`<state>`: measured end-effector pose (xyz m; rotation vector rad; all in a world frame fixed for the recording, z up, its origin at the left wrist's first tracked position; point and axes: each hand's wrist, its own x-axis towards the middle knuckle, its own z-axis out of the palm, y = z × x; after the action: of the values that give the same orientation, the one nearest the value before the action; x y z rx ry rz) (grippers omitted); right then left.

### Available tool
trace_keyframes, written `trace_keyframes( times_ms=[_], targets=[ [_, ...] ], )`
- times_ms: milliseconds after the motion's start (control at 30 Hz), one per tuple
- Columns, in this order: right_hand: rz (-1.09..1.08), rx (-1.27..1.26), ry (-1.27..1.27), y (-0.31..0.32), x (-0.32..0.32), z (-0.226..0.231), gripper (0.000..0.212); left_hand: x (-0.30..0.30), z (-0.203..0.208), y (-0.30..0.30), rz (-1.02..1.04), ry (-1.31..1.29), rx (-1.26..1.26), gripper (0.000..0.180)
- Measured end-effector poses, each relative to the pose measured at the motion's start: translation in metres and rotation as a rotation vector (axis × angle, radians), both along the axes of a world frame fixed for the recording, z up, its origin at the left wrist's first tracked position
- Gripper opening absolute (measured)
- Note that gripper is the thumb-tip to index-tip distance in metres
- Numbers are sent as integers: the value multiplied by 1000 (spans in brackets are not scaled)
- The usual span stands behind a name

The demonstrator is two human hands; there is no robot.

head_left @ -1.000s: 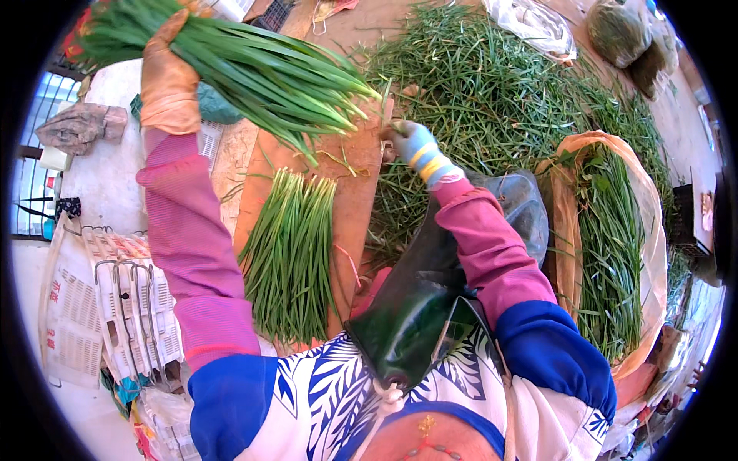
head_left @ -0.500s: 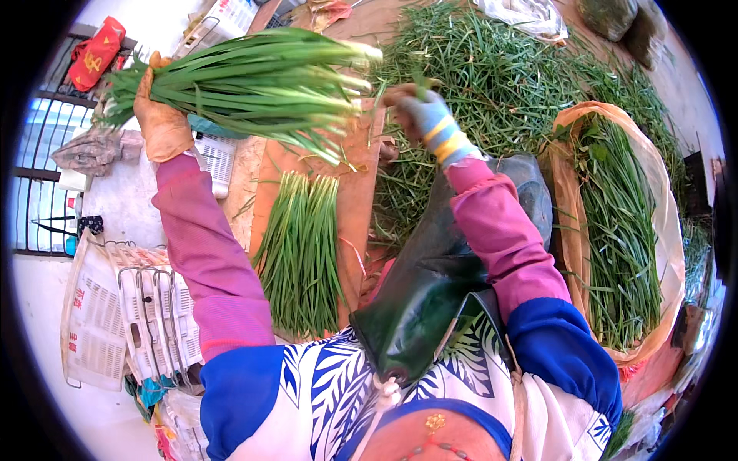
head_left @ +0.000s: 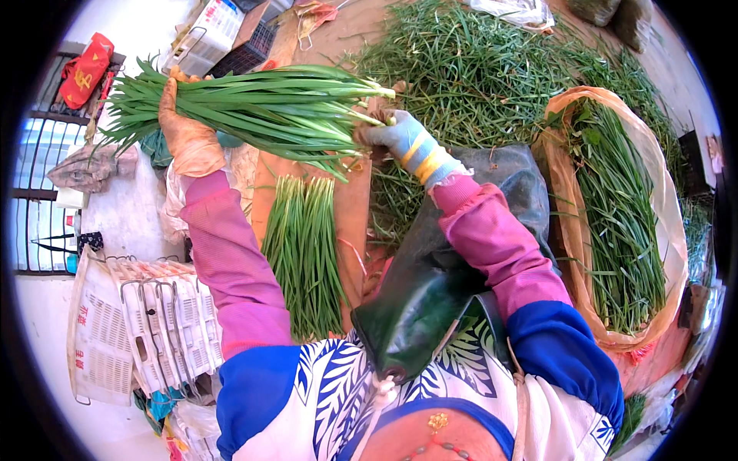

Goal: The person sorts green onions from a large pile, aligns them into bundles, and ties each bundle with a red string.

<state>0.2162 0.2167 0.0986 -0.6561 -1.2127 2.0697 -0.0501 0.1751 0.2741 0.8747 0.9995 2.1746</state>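
Observation:
A thick bunch of garlic chives (head_left: 269, 100) is held up sideways, leaf tips to the left and pale cut ends to the right. My left hand (head_left: 191, 140), in a tan glove, is wrapped round its leafy part. At the stem ends, my right hand (head_left: 406, 142), in a grey-blue glove with yellow stripes, has its fingers closed on a few stems. Lower down, trimmed garlic chives (head_left: 302, 261) lie side by side on an orange-brown board (head_left: 354, 192), pale ends pointing away from me.
Loose green leaves form a wide heap (head_left: 477, 77) behind my right hand. To the right, an open tan bag (head_left: 561, 200) holds more chives. A dark green apron (head_left: 430, 269) covers my lap. White plastic baskets (head_left: 165, 315) stand at the left, near a barred window (head_left: 50, 177).
The bunch has shifted slightly right and stopped blurring, with my left hand still round it. My right hand has come down and left from the leaf heap onto the stem ends.

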Motion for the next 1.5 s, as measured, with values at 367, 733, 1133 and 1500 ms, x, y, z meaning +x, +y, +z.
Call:
trace_keyframes(
  times_ms=[367, 733, 1133, 1500],
  targets=[
    [-76, 186, -26, 12, 2, 2, 43, -37, 0, -34, -33, -40, -1, 25],
    [-177, 383, -634, 29, 14, -28, 42, -47, -4, -54, -22, -66, 39, 24],
    [-75, 251, 379, 11, -13, 24, 29, -52, -61, -55, -171, -142, -48, 25],
    [110, 118, 552, 23, 27, -5, 78, -154, -131, -77, -751, -1245, 53, 31]
  ],
)
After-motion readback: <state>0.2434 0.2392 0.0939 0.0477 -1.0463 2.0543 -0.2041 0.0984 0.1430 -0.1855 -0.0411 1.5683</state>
